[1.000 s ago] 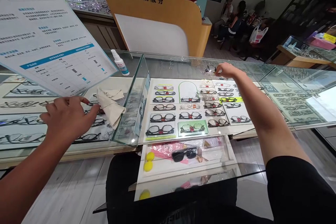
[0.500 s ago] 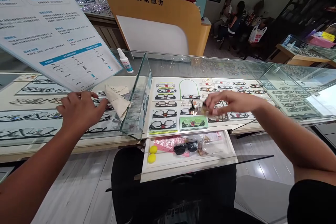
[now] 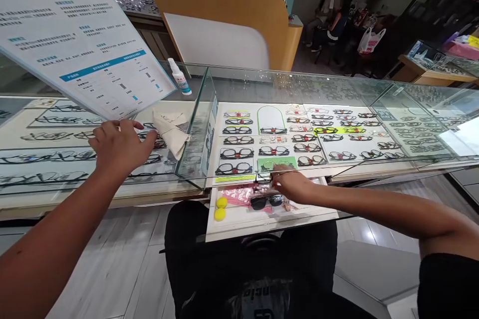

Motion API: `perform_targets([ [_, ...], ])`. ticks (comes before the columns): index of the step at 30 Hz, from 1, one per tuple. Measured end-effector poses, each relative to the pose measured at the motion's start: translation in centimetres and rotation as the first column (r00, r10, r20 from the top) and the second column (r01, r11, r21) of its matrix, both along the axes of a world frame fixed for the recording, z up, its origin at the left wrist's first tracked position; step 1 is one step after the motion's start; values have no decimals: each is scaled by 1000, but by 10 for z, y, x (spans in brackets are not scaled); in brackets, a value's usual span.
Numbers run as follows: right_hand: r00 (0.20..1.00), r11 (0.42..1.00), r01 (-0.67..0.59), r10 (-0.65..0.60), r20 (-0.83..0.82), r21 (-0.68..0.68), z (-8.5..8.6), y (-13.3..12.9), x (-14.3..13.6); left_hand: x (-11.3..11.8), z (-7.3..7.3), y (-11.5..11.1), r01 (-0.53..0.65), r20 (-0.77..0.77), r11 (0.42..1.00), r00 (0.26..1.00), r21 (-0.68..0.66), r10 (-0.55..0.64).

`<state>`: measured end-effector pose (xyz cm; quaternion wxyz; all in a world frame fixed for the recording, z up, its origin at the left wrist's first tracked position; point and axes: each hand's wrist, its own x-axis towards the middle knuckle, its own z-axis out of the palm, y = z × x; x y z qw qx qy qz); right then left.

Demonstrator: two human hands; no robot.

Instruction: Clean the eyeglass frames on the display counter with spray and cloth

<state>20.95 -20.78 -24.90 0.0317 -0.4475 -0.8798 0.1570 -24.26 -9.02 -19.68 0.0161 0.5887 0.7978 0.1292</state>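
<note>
My left hand point(image 3: 119, 145) rests on the glass counter top with its fingers apart, by the lower corner of a printed sheet point(image 3: 108, 60). A crumpled cream cloth point(image 3: 170, 132) lies just right of it. Over the open drawer point(image 3: 220, 232), my right hand point(image 3: 290, 183) is closed on a pair of glasses point(image 3: 263, 178); only part of the dark frame shows past the fingers. Below that hand, dark sunglasses point(image 3: 266, 202) lie in the drawer with pink plastic packets point(image 3: 237, 194). Two yellow round objects point(image 3: 220, 208) sit at the drawer's left side.
A white spray bottle point(image 3: 180, 79) stands on the glass counter. Rows of eyeglasses point(image 3: 236, 153) fill the display case, split by an upright glass panel point(image 3: 194, 129). Beyond is a wooden cashier desk point(image 3: 224, 15). Two people point(image 3: 339, 15) sit at the far back.
My right hand has come down and toward me, from above the display case to the drawer, carrying the glasses. My left hand stays on the counter.
</note>
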Motion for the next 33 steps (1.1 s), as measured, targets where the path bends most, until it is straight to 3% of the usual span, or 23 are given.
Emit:
perform_targets([
  [4, 994, 978, 107, -105, -17, 177, -36, 55, -5, 3, 4, -2, 1, 1, 1000, 1000, -16, -1],
  [7, 984, 951, 176, -169, -50, 254, -54, 97, -9, 5, 7, -5, 23, 9, 999, 1000, -35, -23],
  [12, 947, 886, 322, -305, -105, 334, -80, 145, -23, 6, 10, -6, -3, -13, 999, 1000, -33, 3],
  [17, 919, 840, 393, -377, -117, 374, -78, 208, -12, 2, 7, -2, -21, -39, 998, 999, -58, 18],
  [23, 957, 896, 275, -290, -10, 348, -64, 282, 39, -2, 6, 1, -49, -86, 995, 995, -87, 42],
  [27, 963, 919, 232, -263, 55, 319, -72, 305, 57, -2, 6, 3, -74, -102, 993, 993, -94, 65],
  [33, 971, 944, 170, -209, 114, 281, -85, 326, 60, -5, 2, 4, -81, -118, 993, 990, -89, 70],
])
